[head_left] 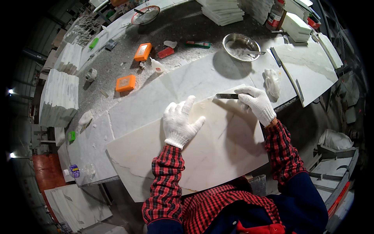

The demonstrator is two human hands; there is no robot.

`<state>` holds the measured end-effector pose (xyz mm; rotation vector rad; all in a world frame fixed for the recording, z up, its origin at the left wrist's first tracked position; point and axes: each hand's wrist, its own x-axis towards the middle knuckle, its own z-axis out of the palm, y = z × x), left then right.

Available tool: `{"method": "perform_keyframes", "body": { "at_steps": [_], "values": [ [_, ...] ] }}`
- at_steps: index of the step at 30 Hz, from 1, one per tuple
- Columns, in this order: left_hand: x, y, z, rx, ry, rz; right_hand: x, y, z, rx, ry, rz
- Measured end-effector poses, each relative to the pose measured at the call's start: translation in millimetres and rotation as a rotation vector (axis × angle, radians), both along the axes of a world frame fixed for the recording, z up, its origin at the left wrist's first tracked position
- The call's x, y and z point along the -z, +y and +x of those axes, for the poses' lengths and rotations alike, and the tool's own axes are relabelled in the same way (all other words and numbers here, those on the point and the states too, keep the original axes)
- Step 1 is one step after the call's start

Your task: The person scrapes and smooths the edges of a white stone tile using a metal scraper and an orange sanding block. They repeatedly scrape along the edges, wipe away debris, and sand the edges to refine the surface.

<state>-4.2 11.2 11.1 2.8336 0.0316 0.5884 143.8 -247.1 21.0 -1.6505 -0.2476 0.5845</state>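
Note:
A large white marble slab (206, 144) with faint veins lies at an angle in front of me, its near end reaching past the table edge. My left hand (181, 121), in a white knit glove, rests on it with the fingers and thumb spread, holding nothing. In my right hand (255, 102), gloved the same way, is a scraper (227, 96). Its narrow dark blade points left along the slab's far edge; the gloved fingers hide the handle. Small bits of pale residue (202, 105) sit on the slab between my hands.
Beyond the slab are a steel bowl (241, 57) with a tool in it, a crumpled white glove (272, 82), a white squeeze bottle (157, 66) and orange blocks (125, 83). Stacked tiles (58, 99) stand at left, and a plastic bottle (80, 171) lies near the left edge.

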Motion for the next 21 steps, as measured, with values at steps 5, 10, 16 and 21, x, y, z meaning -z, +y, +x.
{"method": "perform_keyframes", "body": {
  "at_steps": [5, 10, 16, 21],
  "values": [
    [1.8, 0.3, 1.6, 0.009, 0.029, -0.050, -9.0, 16.0, -4.3, -0.041, -0.026, -0.041],
    [-0.6, 0.7, 0.2, 0.001, 0.039, -0.034, -11.3, 17.7, -3.9, -0.030, -0.065, -0.140],
    [4.3, 1.1, 2.1, -0.005, 0.046, -0.038, -9.3, -6.0, -0.8, 0.034, 0.064, 0.029],
    [2.7, 1.5, 0.7, -0.008, 0.052, -0.023, -5.5, -5.3, -13.9, 0.043, 0.035, -0.017]
  ]
}}
